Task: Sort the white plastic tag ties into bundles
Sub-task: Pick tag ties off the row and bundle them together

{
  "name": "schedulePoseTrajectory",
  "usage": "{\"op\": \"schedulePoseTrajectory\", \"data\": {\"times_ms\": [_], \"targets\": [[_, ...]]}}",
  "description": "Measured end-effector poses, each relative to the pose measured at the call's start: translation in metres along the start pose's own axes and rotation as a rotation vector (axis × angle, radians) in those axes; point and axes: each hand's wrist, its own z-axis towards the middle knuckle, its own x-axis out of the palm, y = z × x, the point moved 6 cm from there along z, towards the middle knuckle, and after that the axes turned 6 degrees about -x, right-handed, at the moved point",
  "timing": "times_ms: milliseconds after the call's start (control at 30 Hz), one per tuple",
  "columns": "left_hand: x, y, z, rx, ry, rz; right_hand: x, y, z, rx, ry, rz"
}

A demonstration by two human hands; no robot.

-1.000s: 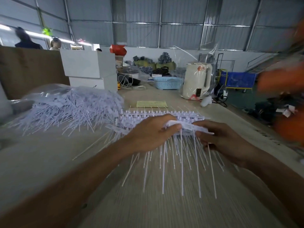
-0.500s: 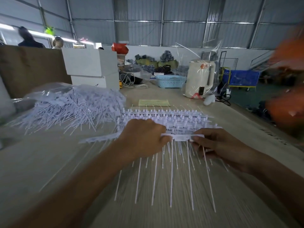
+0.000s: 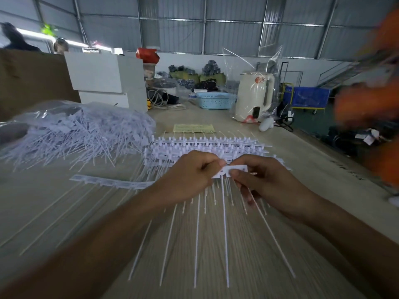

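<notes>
yellow paper slip [image 3: 194, 128] print blurred (unreadable), no legible text

Single head-worn view: your wide-angle camera looks forward and down along the worktop [image 3: 313, 169]. Your forearms enter close below; the hall wall stands far behind.

— What is the strip pinched between the left hand [image 3: 190, 175] and right hand [image 3: 265, 184] made of?

— The white tag ties [image 3: 234, 169] are matt moulded plastic, their thin tails smooth and slightly translucent. Under both hands, the tabletop [image 3: 237, 266] looks like pale wood-grain laminate with a dull finish.

— And beyond the hands?

— To the far left of the left hand, the loose pile of ties [image 3: 86, 134] lies partly under a glossy clear plastic bag [image 3: 43, 108]. Well beyond the right hand stands a cream kettle [image 3: 252, 96] of smooth plastic in shiny film, beside a light blue perforated plastic basket [image 3: 216, 100]. Corrugated metal sheeting [image 3: 226, 29] lines the back wall.
</notes>
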Motion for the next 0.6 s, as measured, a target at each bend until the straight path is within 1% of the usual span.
{"op": "schedulePoseTrajectory", "data": {"times_ms": [100, 167, 333, 433, 500, 600], "targets": [[-0.003, -0.002, 0.000, -0.021, -0.010, -0.053, -0.004, 0.013, 0.002, -0.108, -0.016, -0.228], [-0.005, -0.005, 0.000, -0.015, -0.032, -0.037, -0.006, 0.023, 0.003, -0.188, -0.016, -0.411], [-0.011, -0.016, -0.001, 0.045, -0.070, 0.024, -0.010, 0.037, 0.000, -0.316, -0.058, -0.595], [-0.010, -0.017, 0.000, 0.028, -0.058, 0.023, -0.009, 0.046, -0.001, -0.445, -0.082, -0.787], [-0.010, -0.018, 0.000, 0.016, -0.062, 0.000, -0.010, 0.046, -0.001, -0.475, -0.093, -0.815], [-0.013, -0.022, 0.001, 0.058, -0.087, 0.038, -0.012, 0.040, 0.001, -0.418, -0.082, -0.745]]}}
